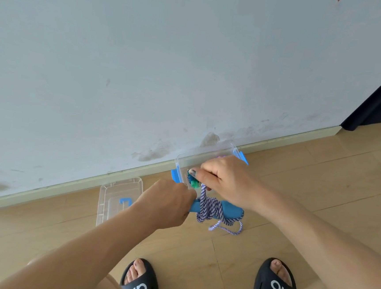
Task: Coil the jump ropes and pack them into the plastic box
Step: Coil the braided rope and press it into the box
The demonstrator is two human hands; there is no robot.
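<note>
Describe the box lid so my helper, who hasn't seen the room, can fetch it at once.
Follow the pale wall down to its baseboard. On the wood floor there, beside the person's left hand, lies the lid. It is flat and clear with a small blue handle, while the plastic box farther along is deeper, with blue latches.

We see a braided purple-white cord (209, 207) on smooth blue plastic handles (231, 211), a clear glossy plastic box (203, 156), matt pale wood-look flooring (198, 255), and a scuffed matt wall (145, 71).
</note>
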